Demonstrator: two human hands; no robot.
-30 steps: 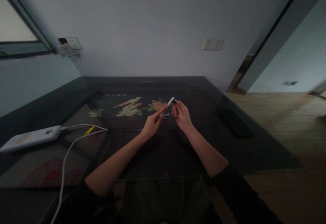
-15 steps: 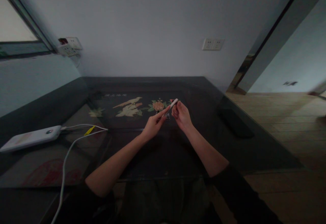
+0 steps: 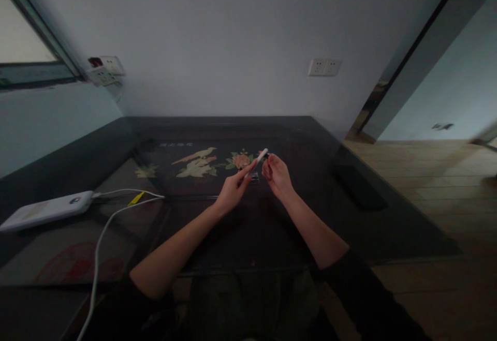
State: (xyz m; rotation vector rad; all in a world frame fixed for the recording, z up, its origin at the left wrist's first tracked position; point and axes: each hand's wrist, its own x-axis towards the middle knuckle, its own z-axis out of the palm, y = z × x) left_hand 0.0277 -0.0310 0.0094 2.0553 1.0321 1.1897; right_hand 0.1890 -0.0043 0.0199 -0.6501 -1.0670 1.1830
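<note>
My left hand (image 3: pixel 232 190) holds a slim white stick-shaped object (image 3: pixel 259 158), tilted up to the right, above a dark glass-topped table (image 3: pixel 240 227). My right hand (image 3: pixel 276 175) is closed on a small dark piece (image 3: pixel 266 154) right at the white object's upper tip; whether the two touch is too dim to tell. A small clear item (image 3: pixel 253 177) lies on the table just under both hands.
A white power bank (image 3: pixel 46 209) with white cables (image 3: pixel 101 232) lies at the table's left. A dark flat object (image 3: pixel 360 188) rests near the right edge. Bird and flower inlay (image 3: pixel 202 162) shows under the glass. Wall sockets (image 3: pixel 324 67) sit behind; wooden floor lies to the right.
The hands barely shift. The white object's tip met the right fingers half a second ago and now stands slightly apart, with the dark piece showing again.
</note>
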